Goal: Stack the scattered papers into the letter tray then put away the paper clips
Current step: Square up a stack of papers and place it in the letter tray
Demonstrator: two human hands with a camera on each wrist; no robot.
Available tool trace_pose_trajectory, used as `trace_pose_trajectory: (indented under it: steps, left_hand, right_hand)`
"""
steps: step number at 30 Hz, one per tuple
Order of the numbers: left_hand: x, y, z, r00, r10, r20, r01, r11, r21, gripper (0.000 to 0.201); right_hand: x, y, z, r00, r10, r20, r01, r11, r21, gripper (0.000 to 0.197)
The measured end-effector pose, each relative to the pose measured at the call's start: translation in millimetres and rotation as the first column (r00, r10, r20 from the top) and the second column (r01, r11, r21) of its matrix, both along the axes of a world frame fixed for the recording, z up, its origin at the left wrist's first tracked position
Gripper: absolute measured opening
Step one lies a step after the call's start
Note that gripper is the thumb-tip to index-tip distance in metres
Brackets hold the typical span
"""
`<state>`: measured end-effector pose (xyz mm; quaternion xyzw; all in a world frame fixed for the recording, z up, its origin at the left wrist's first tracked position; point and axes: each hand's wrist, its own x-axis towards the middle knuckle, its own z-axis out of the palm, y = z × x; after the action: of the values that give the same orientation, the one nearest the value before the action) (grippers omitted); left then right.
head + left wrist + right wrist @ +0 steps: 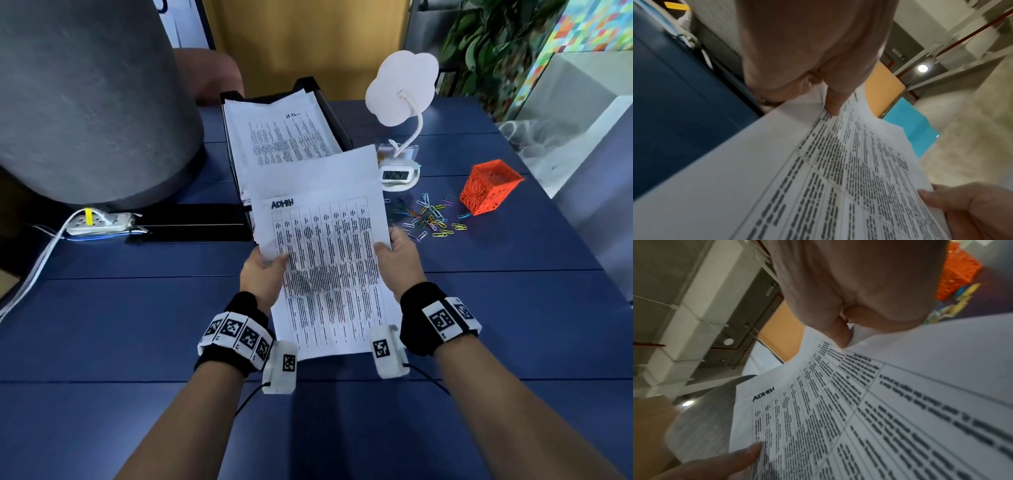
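Observation:
A printed sheet headed "ADMIN" (329, 267) is held above the blue table, with more white sheets beneath it. My left hand (263, 270) pinches its left edge, thumb on top, and my right hand (397, 257) pinches the right edge. In the left wrist view the left thumb presses the paper (838, 170); in the right wrist view the right thumb lies on the same paper (859, 402). Just beyond stands the black letter tray (334, 113) with printed papers (281, 137) in it. Coloured paper clips (428, 219) lie scattered to the right of my right hand.
An orange mesh pen cup (489, 186) stands right of the clips. A white cloud-shaped lamp with a clock base (399, 171) is beside the tray. A grey round pillar (85, 102) and a power strip (99, 222) occupy the left.

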<state>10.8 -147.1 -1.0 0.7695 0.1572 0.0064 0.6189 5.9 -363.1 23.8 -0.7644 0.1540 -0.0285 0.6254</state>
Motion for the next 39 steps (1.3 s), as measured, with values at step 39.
trace_pose_trajectory:
  steps: [39]
  left_hand:
    - [-16,33,-35,0.928,-0.091,-0.360,0.152,0.978,0.145,0.031]
  right_hand:
    - [-11,9,-62,0.827,0.185,-0.531,-0.105,0.978,0.178,0.015]
